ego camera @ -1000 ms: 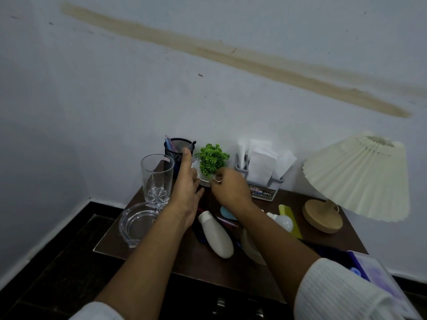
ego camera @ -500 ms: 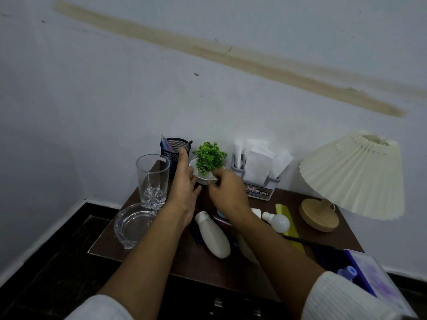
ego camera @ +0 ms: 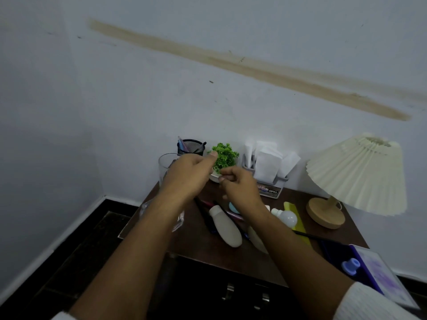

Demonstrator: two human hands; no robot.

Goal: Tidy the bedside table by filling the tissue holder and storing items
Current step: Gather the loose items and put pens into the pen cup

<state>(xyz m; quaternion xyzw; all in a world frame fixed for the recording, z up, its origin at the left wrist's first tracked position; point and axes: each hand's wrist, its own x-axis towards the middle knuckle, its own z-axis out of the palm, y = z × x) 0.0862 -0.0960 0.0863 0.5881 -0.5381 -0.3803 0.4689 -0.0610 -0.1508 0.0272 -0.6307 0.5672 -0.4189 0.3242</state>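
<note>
A small green plant (ego camera: 225,157) in a white pot (ego camera: 214,178) stands at the back of the dark wooden bedside table (ego camera: 198,245). My left hand (ego camera: 187,174) is at the pot's left side with its thumb up against the leaves; its fingers are hidden behind the hand. My right hand (ego camera: 240,184) curls its fingertips onto the pot's front rim under the leaves. To the right stands the grey tissue holder (ego camera: 269,190), stuffed with white tissues (ego camera: 265,167).
A black mesh pen cup (ego camera: 191,146) and a tall glass (ego camera: 163,167) stand behind my left hand. A white bottle (ego camera: 225,227), bulb (ego camera: 286,217) and yellow comb (ego camera: 298,219) lie mid-table. A pleated lamp (ego camera: 355,176) stands right; a blue tissue box (ego camera: 374,273) lies at the front right.
My left hand has turned from lying flat along the pot to a curled pose with the thumb up. The right hand stays at the pot's front. The camera has shifted slightly.
</note>
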